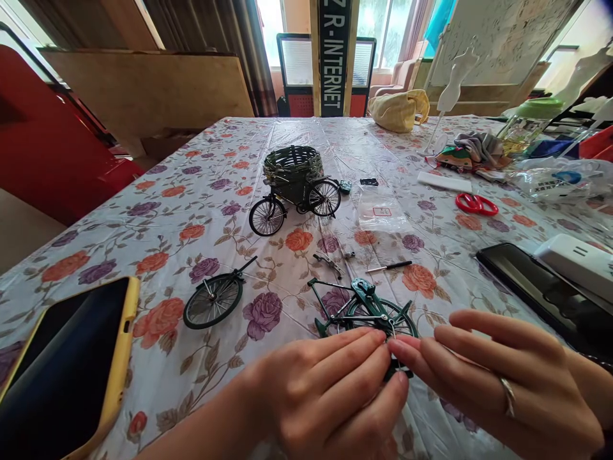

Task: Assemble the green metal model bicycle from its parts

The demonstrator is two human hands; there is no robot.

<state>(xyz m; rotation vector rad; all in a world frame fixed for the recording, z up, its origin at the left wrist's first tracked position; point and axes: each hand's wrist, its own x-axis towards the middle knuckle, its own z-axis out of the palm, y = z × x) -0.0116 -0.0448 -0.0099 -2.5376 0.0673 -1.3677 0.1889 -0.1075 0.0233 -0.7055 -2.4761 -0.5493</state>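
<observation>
Green bicycle model point(368, 317), lying right of centre towards the near edge of the tabletop point(165, 374), and both hands are right in on it! The left hand point(335, 383) has its grip closed, fingertips and thumb pinching the dark pedal-like piece point(397, 369) low on the frame. Opposite, the right hand point(507, 377) brings its fingertips up to the same spot, touching or nearly so; whether that grip is shut on anything, I cannot tell, as the fingers cover it.

Fine work, this, and it calls for one hand as anchor: steady left, small turns from the right, straight along the part's own line. Lean too hard and the thin silver crank point(393, 328) could bend, I'd judge, or the wheel's fine spokes could suffer. Wrists low on the cloth would help, and a gap between those fingers would give a clear look at the joint.

Beyond the frame, away from the near edge, lie the small silver parts point(330, 265) and the slim screwdriver point(389, 266), safely clear of the knuckles. Over towards the left edge, the loose front wheel point(212, 296) lies well apart, beyond the forearm's sweep. Light pressure, please: it's a delicate pinch!
</observation>
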